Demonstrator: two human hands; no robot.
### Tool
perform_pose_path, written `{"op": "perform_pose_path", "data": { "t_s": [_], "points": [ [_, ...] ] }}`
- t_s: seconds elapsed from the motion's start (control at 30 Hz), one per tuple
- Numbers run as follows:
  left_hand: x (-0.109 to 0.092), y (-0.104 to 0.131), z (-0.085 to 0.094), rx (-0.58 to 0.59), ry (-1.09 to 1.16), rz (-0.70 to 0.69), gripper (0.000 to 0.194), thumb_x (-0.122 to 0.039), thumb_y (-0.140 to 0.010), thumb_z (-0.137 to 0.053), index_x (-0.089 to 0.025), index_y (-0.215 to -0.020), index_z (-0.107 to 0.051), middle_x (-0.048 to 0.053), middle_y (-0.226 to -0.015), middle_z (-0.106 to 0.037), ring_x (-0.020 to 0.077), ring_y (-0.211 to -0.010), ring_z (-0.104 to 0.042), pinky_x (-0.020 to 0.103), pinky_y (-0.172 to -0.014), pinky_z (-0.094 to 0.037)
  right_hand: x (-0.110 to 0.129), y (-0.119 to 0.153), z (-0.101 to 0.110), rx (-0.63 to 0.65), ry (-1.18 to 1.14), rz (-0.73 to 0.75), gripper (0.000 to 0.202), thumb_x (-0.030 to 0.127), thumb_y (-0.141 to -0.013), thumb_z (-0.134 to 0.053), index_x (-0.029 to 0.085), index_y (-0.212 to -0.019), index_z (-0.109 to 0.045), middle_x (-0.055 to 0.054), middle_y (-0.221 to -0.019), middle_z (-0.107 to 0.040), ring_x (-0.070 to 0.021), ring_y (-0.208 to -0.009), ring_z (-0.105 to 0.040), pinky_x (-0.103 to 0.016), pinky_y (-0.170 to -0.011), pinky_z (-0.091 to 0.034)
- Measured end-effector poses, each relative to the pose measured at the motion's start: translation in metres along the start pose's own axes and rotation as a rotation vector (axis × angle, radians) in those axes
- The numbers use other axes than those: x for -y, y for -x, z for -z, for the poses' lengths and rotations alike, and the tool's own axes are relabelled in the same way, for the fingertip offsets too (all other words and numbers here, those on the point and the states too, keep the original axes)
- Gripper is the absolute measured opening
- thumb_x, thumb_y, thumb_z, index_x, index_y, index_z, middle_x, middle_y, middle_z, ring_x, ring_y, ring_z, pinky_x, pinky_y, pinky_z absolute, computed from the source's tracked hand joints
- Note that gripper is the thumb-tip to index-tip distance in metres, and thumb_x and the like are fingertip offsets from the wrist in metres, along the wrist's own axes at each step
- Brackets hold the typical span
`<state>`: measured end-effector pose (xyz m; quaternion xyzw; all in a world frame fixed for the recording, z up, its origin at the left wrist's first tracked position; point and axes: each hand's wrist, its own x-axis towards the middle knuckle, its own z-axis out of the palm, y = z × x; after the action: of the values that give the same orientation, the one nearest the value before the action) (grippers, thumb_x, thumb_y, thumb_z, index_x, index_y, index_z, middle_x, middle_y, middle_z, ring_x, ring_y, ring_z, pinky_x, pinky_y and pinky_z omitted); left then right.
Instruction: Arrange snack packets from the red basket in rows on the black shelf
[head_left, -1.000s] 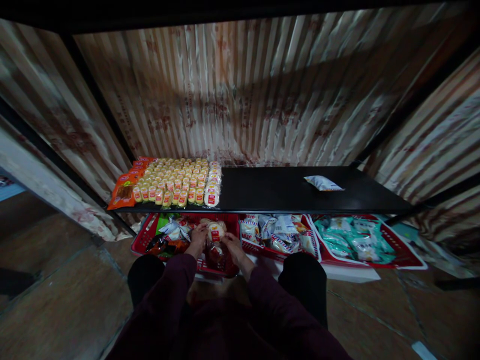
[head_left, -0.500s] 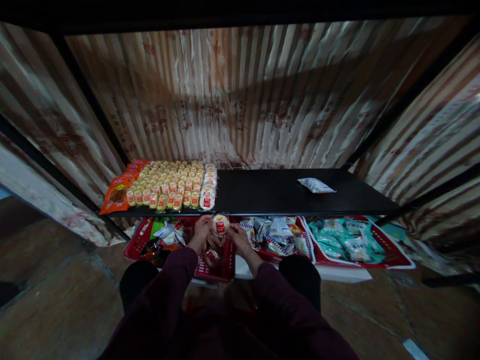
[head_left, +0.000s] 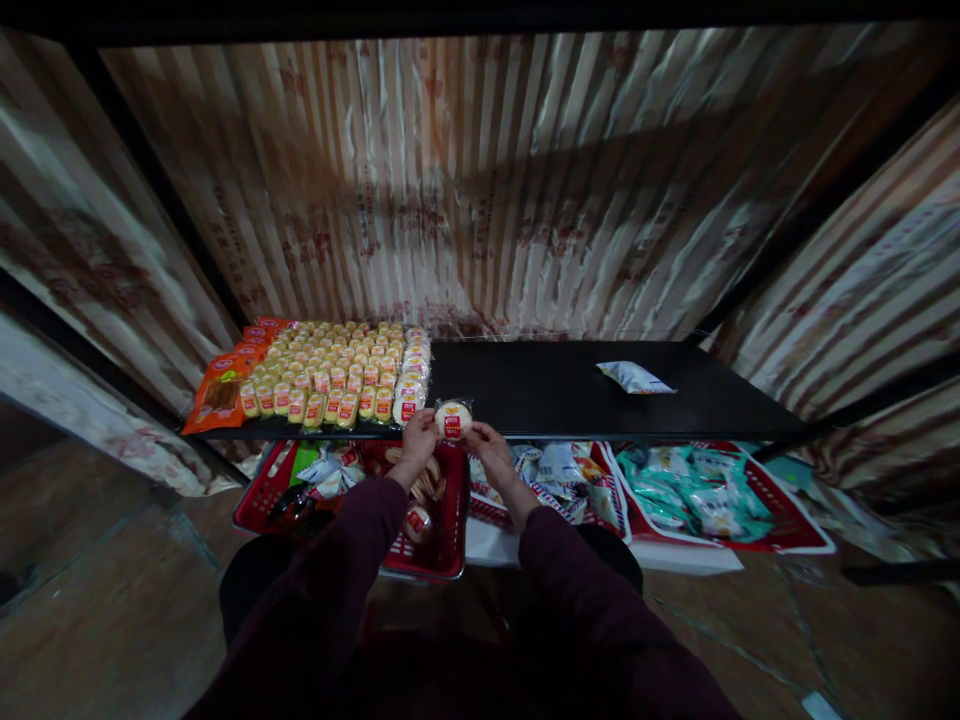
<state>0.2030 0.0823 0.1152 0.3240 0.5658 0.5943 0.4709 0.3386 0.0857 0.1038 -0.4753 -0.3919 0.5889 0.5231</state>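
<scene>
Between my two hands I hold a round packaged cake (head_left: 454, 421), pale, in clear wrap with a red and white label. My left hand (head_left: 418, 438) pinches its left edge and my right hand (head_left: 487, 446) pinches its right edge. The cake is at the front edge of the black shelf (head_left: 517, 390), facing me. Just left of it runs a row of similar round packaged cakes (head_left: 412, 385). Below my left hand, a red basket (head_left: 454, 530) holds more round packaged cakes (head_left: 418, 522).
Rows of small yellow packaged cakes (head_left: 330, 380) and orange snack bags (head_left: 217, 392) cover the shelf's left part. One white-blue bag (head_left: 634, 378) lies toward the right. Below stand baskets with striped bags (head_left: 559, 466) and teal packets (head_left: 705, 485). Black posts and striped fabric enclose the shelf.
Both hands have lifted the round packaged cake from above the basket up and slightly right, to the shelf's front edge. The view has shifted slightly.
</scene>
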Motion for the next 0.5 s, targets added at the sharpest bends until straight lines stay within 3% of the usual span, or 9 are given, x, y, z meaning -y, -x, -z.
{"op": "perform_pose_path", "data": {
  "t_s": [0.2,0.5],
  "points": [
    [0.0,-0.021,-0.016,-0.037,-0.184,-0.11,0.028,-0.006,-0.072,-0.058,-0.017,-0.097,-0.064,0.007,-0.098,-0.069,0.0158,-0.09,-0.065,0.031,-0.083,-0.053,0.0,-0.031,0.002,-0.026,0.024,0.012,0.044,0.048,-0.053,-0.078,0.015,-0.08,-0.065,0.001,-0.063,-0.063,-0.0111,-0.055,-0.055,-0.025,-0.056,-0.046],
    [-0.013,-0.045,-0.035,-0.026,-0.434,-0.161,0.023,-0.01,-0.078,-0.056,-0.018,-0.097,-0.065,0.006,-0.101,-0.07,0.0156,-0.095,-0.064,0.029,-0.089,-0.048,-0.001,-0.075,0.003,-0.089,0.089,0.041,0.041,0.049,-0.054,-0.074,0.018,-0.078,-0.065,0.002,-0.064,-0.063,-0.0127,-0.057,-0.056,-0.028,-0.061,-0.05]
  ]
}}
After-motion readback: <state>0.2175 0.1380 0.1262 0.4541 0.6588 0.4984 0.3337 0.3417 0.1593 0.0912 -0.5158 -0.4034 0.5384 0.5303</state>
